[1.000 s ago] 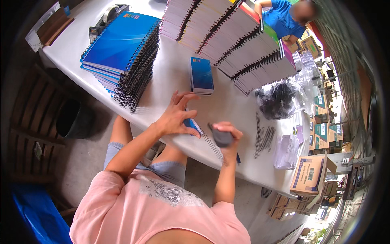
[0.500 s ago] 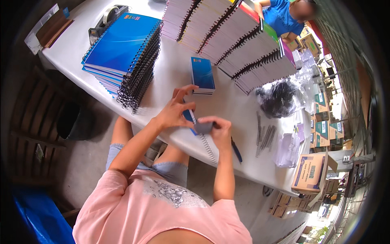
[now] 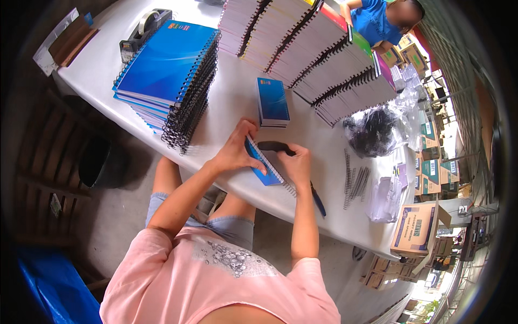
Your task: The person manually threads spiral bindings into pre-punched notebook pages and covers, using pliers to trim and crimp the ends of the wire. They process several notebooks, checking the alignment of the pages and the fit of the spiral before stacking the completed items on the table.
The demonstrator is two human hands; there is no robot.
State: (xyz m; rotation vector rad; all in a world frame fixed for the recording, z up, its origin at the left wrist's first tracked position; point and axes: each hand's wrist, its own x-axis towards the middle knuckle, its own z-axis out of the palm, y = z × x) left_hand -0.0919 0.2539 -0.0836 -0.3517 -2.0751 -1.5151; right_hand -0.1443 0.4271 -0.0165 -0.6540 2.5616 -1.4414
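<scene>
My left hand (image 3: 234, 151) is closed on a small blue notebook (image 3: 265, 177), its thumb on the cover and its fingers along the far end. The notebook is tilted near the table's front edge. A thin spiral coil (image 3: 290, 189) runs along its spine side and sticks out past the near end. Between the thumb and fingers of my right hand (image 3: 298, 168) is a flat dark strip (image 3: 275, 146), held beside the coiled edge; its exact kind does not show. Just beyond lies a short stack of small blue notebooks (image 3: 273, 102).
A tall pile of large blue spiral notebooks (image 3: 167, 65) stands at left, by a tape dispenser (image 3: 145, 29). Thick spiral-bound stacks (image 3: 345, 70) line the back. Loose coils (image 3: 356, 183), a slim dark tool (image 3: 318, 201), plastic bags (image 3: 386, 197) and a carton (image 3: 414, 229) are at right. Another person (image 3: 372, 21) sits beyond.
The coil's loose end sticks out much less past the notebook. My right hand has turned, and the dark strip has swung from the near end toward the far end of the spine.
</scene>
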